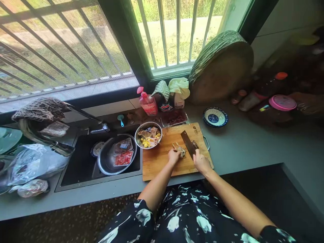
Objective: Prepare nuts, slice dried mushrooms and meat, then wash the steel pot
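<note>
Left hand (173,156) pins food scrap (180,150) on cutting board (157,162) | right hand (201,161) closed around cleaver (187,143) handle | blade long axis runs away from the person, just right of scrap, nearer right hand

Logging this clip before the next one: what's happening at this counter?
A person is cutting at a rectangular wooden chopping board. The right hand grips a dark-bladed cleaver; the left hand steadies a small pale scrap of food. A round steel bowl of mixed pieces sits at the board's far left corner.
</note>
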